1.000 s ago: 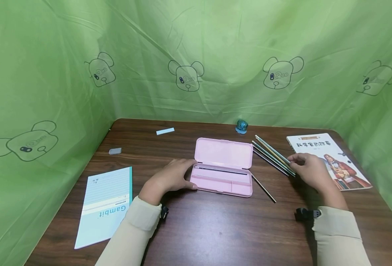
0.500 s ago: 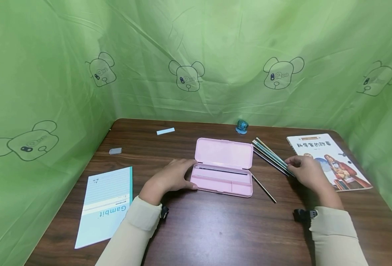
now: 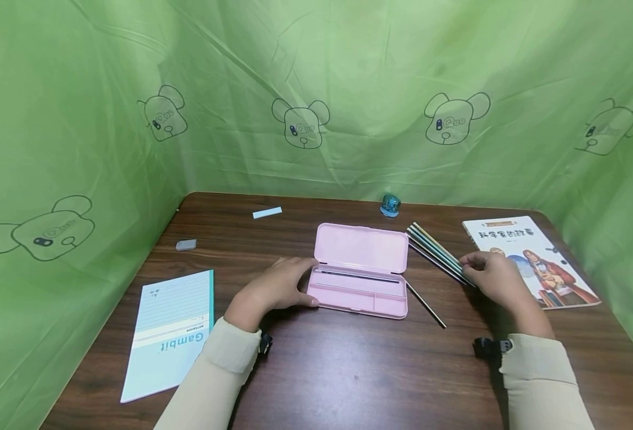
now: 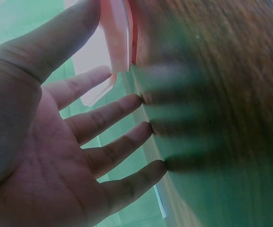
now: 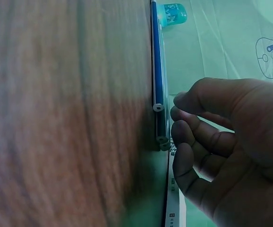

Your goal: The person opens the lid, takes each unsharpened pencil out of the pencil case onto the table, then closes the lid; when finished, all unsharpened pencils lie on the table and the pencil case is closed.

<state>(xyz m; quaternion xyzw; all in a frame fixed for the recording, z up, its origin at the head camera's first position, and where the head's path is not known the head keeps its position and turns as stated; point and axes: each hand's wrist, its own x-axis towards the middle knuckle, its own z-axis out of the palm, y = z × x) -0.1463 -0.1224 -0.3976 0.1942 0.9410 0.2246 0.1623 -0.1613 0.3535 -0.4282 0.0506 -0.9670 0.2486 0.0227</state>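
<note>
A pink pencil case [image 3: 361, 248] lies with its lid raised at the middle of the table. One dark pencil [image 3: 356, 275] rests in its long compartment. The left hand [image 3: 276, 285] holds the case's left end between thumb and index finger. In the left wrist view the other fingers of the left hand [image 4: 46, 142] are spread beside the case [image 4: 117, 38]. To the right, the right hand [image 3: 496, 280] pinches at the near ends of a bundle of several pencils [image 3: 433, 246]. In the right wrist view its curled fingertips meet beside the pencils [image 5: 157, 61]; the exact grip is hidden.
A single pencil [image 3: 426, 306] lies apart, right of the case. Around the table are a picture book [image 3: 531, 257], a blue sharpener [image 3: 390, 205], a light blue strip [image 3: 267, 212], a grey eraser [image 3: 186, 244] and a notebook [image 3: 171, 334]. Green curtains [image 3: 359, 161] hang behind.
The right hand has shifted slightly left, and the outer pencils have moved closer into the bundle, with the yellow one now outermost. The left hand and the case have stayed put.
</note>
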